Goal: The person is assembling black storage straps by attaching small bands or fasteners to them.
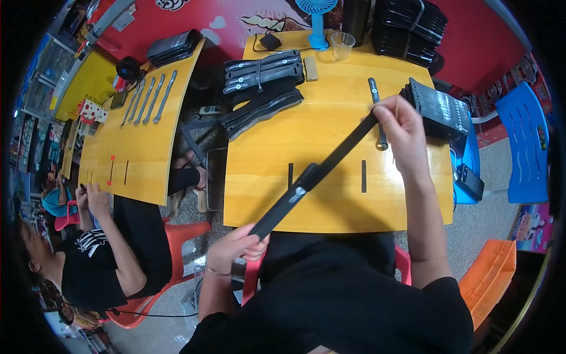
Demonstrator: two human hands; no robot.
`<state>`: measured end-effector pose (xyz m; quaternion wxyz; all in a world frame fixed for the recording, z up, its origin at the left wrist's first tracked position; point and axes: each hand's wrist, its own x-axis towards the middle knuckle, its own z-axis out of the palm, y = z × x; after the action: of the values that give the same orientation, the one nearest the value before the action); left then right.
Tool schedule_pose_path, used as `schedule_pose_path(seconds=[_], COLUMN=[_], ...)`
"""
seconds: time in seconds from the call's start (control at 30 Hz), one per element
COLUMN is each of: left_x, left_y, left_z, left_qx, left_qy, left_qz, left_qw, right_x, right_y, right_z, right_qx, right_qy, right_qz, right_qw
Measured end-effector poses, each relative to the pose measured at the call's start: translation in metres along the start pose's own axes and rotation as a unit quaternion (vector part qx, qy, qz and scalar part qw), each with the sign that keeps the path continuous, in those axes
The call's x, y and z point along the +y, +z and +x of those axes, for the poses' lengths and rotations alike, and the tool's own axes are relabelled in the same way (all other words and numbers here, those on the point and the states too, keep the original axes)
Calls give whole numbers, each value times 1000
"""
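Observation:
A long black strap (340, 154) with a thicker sleeve near its middle is stretched on a slant above the yellow table (330, 218). My left hand (234, 245) pinches its lower end, just off the table's near edge. Its upper end is gripped by my right hand (402, 131), fingers closed, farther off and to the right. Beside and partly behind that hand a short strap (374, 90) lies on the tabletop. Two dark marks, one of them a black strip (364, 177), run across the wood beneath the held strap.
Bundled straps (262, 74) and loose ones (265, 109) lie back left; another stack (439, 110) sits right. A blue fan (318, 23), clear cup (342, 46) and black bundles (408, 28) stand behind. Left, a co-worker (94, 259) sits at another table (135, 141). An orange crate (486, 280) is at right.

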<state>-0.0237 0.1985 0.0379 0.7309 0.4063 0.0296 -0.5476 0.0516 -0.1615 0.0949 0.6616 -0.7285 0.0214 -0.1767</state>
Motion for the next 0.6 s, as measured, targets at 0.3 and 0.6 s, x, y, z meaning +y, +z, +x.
schedule_pose_path(seconds=[0.3, 0.6], left_x=[-32, -5], left_y=[-65, -24], left_z=[-41, 28], left_qx=[38, 5], left_qy=[87, 302], left_qz=[-14, -111], left_qw=[995, 947], right_x=[-21, 79], right_y=[-26, -1], right_z=[44, 13], right_qx=[188, 35], right_qy=[-216, -247], right_qz=[-89, -458], right_qw=[954, 853])
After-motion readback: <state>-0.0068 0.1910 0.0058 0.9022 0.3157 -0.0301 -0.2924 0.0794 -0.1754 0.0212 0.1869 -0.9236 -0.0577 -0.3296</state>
